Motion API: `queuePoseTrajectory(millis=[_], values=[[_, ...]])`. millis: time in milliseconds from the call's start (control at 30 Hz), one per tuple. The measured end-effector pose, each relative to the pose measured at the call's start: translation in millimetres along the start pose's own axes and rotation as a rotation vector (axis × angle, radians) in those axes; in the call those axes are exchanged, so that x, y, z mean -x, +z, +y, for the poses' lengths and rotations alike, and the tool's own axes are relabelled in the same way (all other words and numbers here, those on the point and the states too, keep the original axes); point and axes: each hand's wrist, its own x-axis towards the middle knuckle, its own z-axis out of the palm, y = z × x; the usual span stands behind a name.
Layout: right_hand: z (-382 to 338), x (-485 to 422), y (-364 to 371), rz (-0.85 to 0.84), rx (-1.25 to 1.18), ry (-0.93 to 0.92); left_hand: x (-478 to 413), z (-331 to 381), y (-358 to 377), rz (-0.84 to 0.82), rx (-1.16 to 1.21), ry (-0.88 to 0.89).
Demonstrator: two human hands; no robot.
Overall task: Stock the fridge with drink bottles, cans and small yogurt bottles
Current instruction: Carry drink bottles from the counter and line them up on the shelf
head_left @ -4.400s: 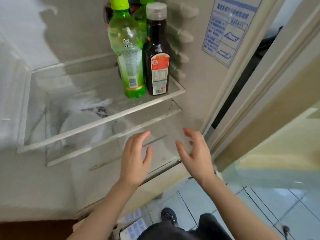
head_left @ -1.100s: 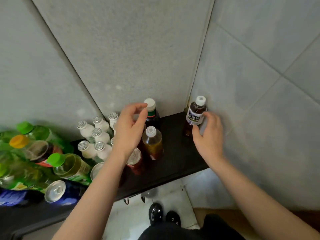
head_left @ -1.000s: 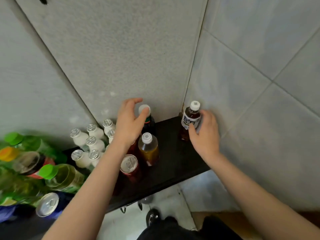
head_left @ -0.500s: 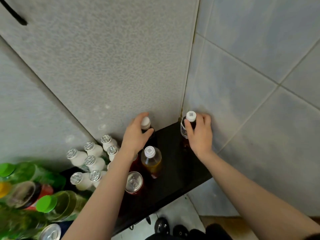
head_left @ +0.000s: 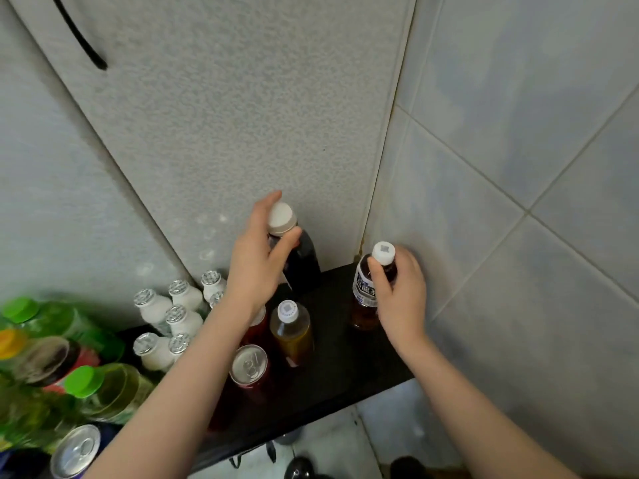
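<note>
Gripping a dark bottle [head_left: 302, 261] just under its pale cap with the left hand [head_left: 256, 267], thumb on the near side of the neck, fingers behind. Pinching a brown tea bottle [head_left: 366, 292] below its white cap with the right hand [head_left: 403, 293], fingers curled round shoulder and label. Both at the back of a black shelf [head_left: 345, 361], the tea bottle in the corner by the tiled wall [head_left: 518, 167], the dark one against the speckled wall panel [head_left: 242, 115]. Hard to tell: bases resting on the shelf or just clear of it. Nearer on the shelf, an amber bottle [head_left: 292, 335] with a white cap, just beside a red can [head_left: 250, 373], both close under the left forearm. Further left, a cluster of small white yogurt bottles [head_left: 173, 316] with foil tops, then green-capped bottles [head_left: 103, 385], blurred at the frame edge, and a second can [head_left: 74, 451] at the lower left. No fridge in view. Judged as the pick-up step of a restocking round, with much stock not yet moved. Next calls for lifting both bottles straight up, clear of the amber bottle and red can, upright throughout, then turning toward the fridge. Firm grips needed, given the risk of swing from holds so near the caps.
</note>
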Motion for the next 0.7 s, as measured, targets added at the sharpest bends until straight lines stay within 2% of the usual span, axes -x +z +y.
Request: queuePoseTrajectory(millis=[100, 233, 433, 533, 700], values=[[-28.5, -4.7, -12.9, 0.005, -0.111, 0.005, 2.2, 34.7, -16.2, 0.128, 0.123, 0.079], [-66.6, -23.9, -35.0, -0.085, -0.202, -0.127, 15.7, 77.8, -33.3, 0.276, 0.17, 0.192], [-122.2, -17.2, -50.0, -0.132, -0.38, -0.304, 51.8, 110.1, -67.5, 0.258, 0.228, 0.193], [-146.7, -1.7, -49.3, -0.222, -0.475, -0.374, 85.8, 112.6, -84.6, 0.351, 0.229, 0.147], [-170.1, 43.8, -34.1, -0.514, -0.665, -0.42, 160.2, 109.3, -107.6, 0.601, 0.102, -0.046]])
